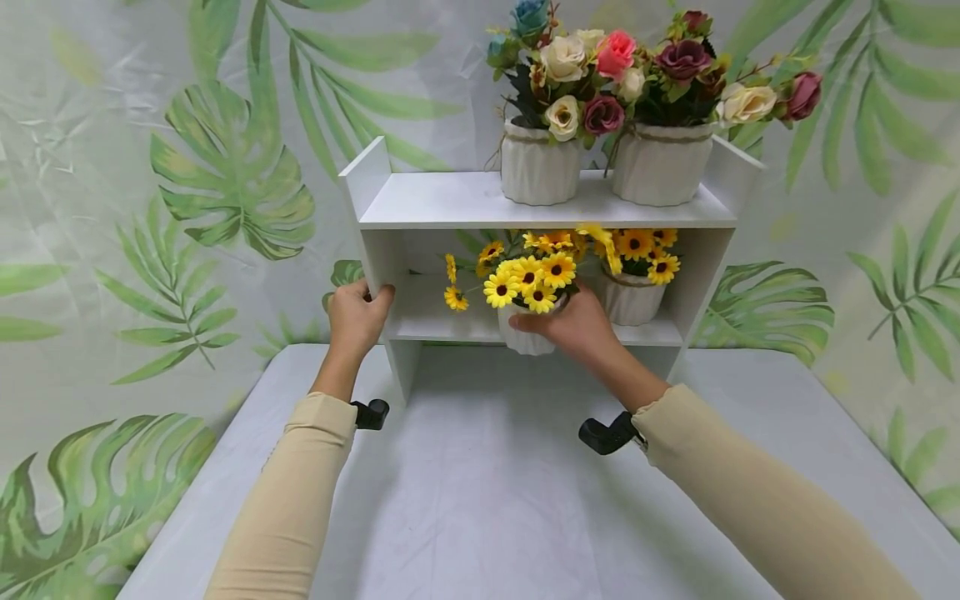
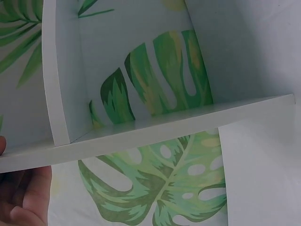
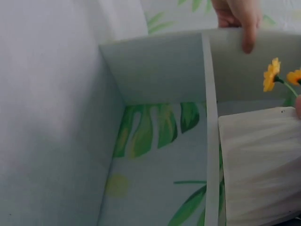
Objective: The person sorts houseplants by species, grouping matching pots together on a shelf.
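Note:
My left hand (image 1: 356, 320) grips the front edge of the left side panel of a white two-tier shelf (image 1: 435, 204). In the left wrist view, its fingers (image 2: 35, 195) wrap the panel's outer side. My right hand (image 1: 583, 330) holds a white ribbed flowerpot (image 1: 522, 333) by its rim, thumb across the front. Yellow sunflower-like blooms (image 1: 527, 273) rise from this pot and lean left. In the head view the pot overlaps the lower board's front edge. The right wrist view shows the pot's side (image 3: 263, 165) close beside the board.
Behind and right, a second white pot (image 1: 633, 300) of yellow flowers stands on the lower board. Two white pots of roses, one left (image 1: 540, 167) and one right (image 1: 663, 167), stand on top. The shelf sits on a white-covered table (image 1: 480, 500) before a leaf-patterned backdrop (image 1: 232, 167).

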Action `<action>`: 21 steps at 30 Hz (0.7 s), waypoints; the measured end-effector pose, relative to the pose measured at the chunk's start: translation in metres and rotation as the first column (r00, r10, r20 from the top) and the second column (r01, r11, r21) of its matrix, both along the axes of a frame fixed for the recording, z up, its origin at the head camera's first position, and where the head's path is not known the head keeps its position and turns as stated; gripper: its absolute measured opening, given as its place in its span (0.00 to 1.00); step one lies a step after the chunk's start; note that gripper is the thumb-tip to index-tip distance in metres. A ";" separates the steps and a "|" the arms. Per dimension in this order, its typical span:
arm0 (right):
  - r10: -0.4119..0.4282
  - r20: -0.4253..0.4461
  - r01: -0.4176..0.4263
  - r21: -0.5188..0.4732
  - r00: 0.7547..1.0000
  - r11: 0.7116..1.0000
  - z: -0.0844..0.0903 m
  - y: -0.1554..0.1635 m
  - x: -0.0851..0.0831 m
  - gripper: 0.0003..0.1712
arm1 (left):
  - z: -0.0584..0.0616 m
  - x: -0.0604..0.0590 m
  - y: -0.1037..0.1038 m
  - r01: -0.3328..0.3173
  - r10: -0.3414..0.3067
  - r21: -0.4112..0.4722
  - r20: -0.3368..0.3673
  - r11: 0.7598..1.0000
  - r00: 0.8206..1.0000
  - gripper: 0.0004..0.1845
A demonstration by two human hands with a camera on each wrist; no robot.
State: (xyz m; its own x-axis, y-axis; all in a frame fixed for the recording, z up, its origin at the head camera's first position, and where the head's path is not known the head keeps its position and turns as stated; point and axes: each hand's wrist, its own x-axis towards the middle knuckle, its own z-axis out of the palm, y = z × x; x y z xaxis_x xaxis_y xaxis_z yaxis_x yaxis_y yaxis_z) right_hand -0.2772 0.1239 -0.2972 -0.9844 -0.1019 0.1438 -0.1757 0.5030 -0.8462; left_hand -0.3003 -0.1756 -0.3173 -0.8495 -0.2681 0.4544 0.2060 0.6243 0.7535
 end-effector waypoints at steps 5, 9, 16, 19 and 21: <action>-0.022 -0.017 0.022 -0.007 1.000 1.000 0.000 -0.003 -0.013 0.51 | 0.000 -0.001 0.000 0.006 -0.006 0.005 -0.008 1.000 1.000 0.16; -0.052 -0.009 0.052 -0.015 0.999 0.999 0.001 -0.006 -0.023 0.56 | 0.000 -0.001 0.001 0.005 -0.004 0.003 -0.019 1.000 1.000 0.16; -0.113 0.005 0.113 -0.040 0.994 0.993 0.002 -0.015 -0.036 0.60 | 0.000 0.001 0.001 0.003 -0.003 0.001 -0.032 1.000 0.999 0.15; -0.134 0.026 0.135 -0.056 0.991 0.989 0.002 -0.019 -0.040 0.61 | -0.001 0.001 0.001 0.000 0.000 -0.004 -0.033 1.000 0.999 0.15; -0.136 0.044 0.139 -0.074 0.990 0.988 0.002 -0.021 -0.042 0.62 | -0.001 0.001 0.001 0.000 0.000 -0.005 -0.029 1.000 1.000 0.15</action>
